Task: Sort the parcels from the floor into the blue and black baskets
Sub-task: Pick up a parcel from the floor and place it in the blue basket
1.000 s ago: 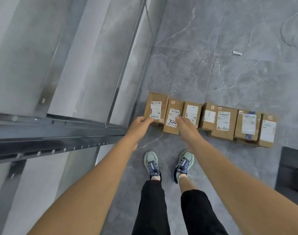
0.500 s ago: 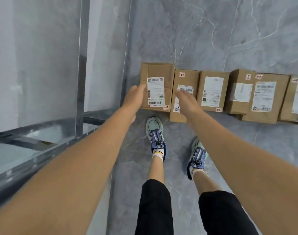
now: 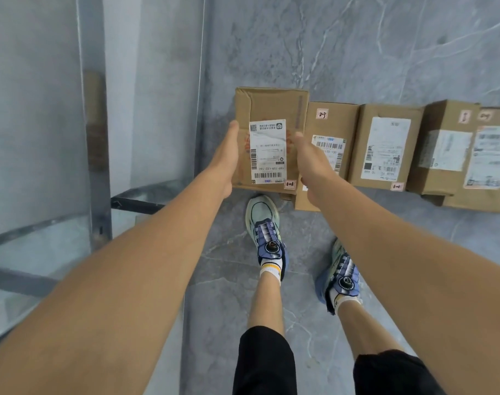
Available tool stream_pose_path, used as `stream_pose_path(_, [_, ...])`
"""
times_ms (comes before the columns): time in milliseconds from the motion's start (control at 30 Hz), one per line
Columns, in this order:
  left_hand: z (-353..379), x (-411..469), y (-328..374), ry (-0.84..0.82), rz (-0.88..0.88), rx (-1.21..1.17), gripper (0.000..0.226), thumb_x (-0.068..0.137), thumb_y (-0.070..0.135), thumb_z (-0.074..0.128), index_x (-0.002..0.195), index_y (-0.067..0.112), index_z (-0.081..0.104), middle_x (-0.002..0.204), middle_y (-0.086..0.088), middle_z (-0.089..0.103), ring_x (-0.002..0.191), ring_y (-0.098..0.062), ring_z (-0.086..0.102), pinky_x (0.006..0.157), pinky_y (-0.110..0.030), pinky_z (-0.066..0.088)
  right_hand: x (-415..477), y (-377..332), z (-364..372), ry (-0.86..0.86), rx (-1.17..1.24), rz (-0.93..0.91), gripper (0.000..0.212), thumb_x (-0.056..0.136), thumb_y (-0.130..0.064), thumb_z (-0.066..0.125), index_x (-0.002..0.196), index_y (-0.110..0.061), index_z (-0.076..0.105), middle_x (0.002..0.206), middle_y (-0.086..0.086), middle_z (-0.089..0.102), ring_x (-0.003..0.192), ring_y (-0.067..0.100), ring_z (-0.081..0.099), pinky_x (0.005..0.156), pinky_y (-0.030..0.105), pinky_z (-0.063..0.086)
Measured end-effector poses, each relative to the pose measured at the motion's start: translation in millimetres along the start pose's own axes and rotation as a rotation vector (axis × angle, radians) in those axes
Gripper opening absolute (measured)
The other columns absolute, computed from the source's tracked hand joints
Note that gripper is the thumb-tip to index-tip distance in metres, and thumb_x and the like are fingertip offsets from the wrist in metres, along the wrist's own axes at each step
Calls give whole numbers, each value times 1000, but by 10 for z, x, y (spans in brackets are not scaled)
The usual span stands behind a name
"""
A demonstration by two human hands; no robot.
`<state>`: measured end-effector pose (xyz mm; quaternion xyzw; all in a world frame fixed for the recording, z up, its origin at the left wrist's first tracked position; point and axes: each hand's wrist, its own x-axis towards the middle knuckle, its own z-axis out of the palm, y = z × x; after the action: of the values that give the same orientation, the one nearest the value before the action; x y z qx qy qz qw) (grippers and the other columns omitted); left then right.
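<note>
While my left hand (image 3: 224,163) and right hand (image 3: 310,163) grip its long sides, the labelled cardboard parcel (image 3: 271,109) hangs at the left end of the row of parcels (image 3: 385,143). It looks stiff and light (one dented corner), so I judge side grips suffice.

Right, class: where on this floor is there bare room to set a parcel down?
Bare floor lies beyond the row of parcels, and again between the row and the right shoe. Crowded: the row itself, packed side by side, and its left end, where the left hand and right hand hold a parcel by the rack.
</note>
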<state>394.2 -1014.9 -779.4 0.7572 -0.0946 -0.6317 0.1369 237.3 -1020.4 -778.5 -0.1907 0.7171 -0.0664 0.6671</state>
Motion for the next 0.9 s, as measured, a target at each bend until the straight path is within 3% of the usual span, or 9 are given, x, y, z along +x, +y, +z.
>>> stream_pose_path(167, [-170,-384,5,13,30,-47,66,101,74,23,133,36,67,137,1,68,126,-19,61,112,-48,42,-351,-79,52,-69,-8,-40,37,110,-48,31,109,-33,65,126,1,69,112,17,63,77,29,42])
stream_pose_path(333, [-312,-1360,241,8,122,-149,64,103,71,20,124,38,71,120,14,74,98,5,63,89,-32,43,-1271,-393,-124,-66,-41,-152,82,87,-80,37,151,-31,49,156,-10,52,143,18,47,112,45,34])
stream_pose_path(467, [-269,-2328,530,6,236,-225,58,105,67,18,113,43,70,97,26,76,84,16,68,81,-24,44,-2160,-782,-472,-51,-64,-297,44,107,-62,37,147,-48,47,142,-22,54,139,8,43,117,44,32])
stream_pose_path(533, [-251,-2815,656,13,298,-280,59,103,71,18,111,48,71,104,26,76,97,10,69,94,-31,46,-2630,-1004,-649,-68,-73,-395,29,109,-56,36,136,-53,48,131,-20,62,131,11,54,109,36,38])
stream_pose_path(633, [-202,-3624,827,44,385,-348,62,91,88,21,117,58,69,128,19,70,128,-8,58,119,-54,33,-3449,-1329,-911,-101,-125,-546,22,111,-50,35,127,-54,50,132,-22,56,117,-8,53,93,12,41])
stream_pose_path(700, [-163,-4226,901,68,443,-370,63,84,94,22,116,64,67,137,19,65,135,-11,52,122,-58,26,-3945,-1467,-1055,-143,-155,-641,23,111,-50,37,109,-63,56,131,-17,58,116,-4,56,91,19,45])
stream_pose_path(767, [-142,-4808,975,103,501,-385,56,88,91,20,108,70,67,142,20,62,138,-10,49,124,-57,24,-4403,-1586,-1173,-166,-150,-696,23,110,-52,38,119,-61,57,131,-12,64,122,8,61,97,31,49])
stream_pose_path(833, [-133,-5366,1033,127,565,-425,53,91,85,21,110,68,67,139,25,62,135,-1,50,123,-49,29,-4839,-1675,-1287,-206,-140,-772,36,109,-53,40,142,-44,50,133,-13,64,123,6,60,92,27,49])
stream_pose_path(900, [-131,-5862,1049,166,633,-456,51,97,76,20,116,60,64,113,37,69,110,18,59,109,-32,41,-5265,-1730,-1368,-242,-134,-847,45,109,-54,40,150,-38,45,136,-15,61,123,0,58,86,20,47])
